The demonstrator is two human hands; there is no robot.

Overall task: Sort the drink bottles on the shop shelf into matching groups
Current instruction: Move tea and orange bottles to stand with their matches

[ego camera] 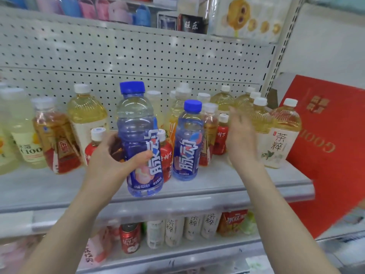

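Left hand (110, 155) curled round raised blue-capped bottle (136, 133) over shelf (237, 186) front edge, right hand (242, 139) open, fingers loose, between standing blue-capped bottle (187, 143) and yellow tea bottles (262, 119).

The held bottle (139, 139) is left of a matching bottle (187, 143) on the shelf (246, 184).

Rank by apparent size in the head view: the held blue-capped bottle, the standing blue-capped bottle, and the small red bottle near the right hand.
1. Held blue-capped bottle, in the left hand: largest, but nearest the camera.
2. Standing blue-capped bottle: same design, so possibly the same real size.
3. Small red bottle: smallest.
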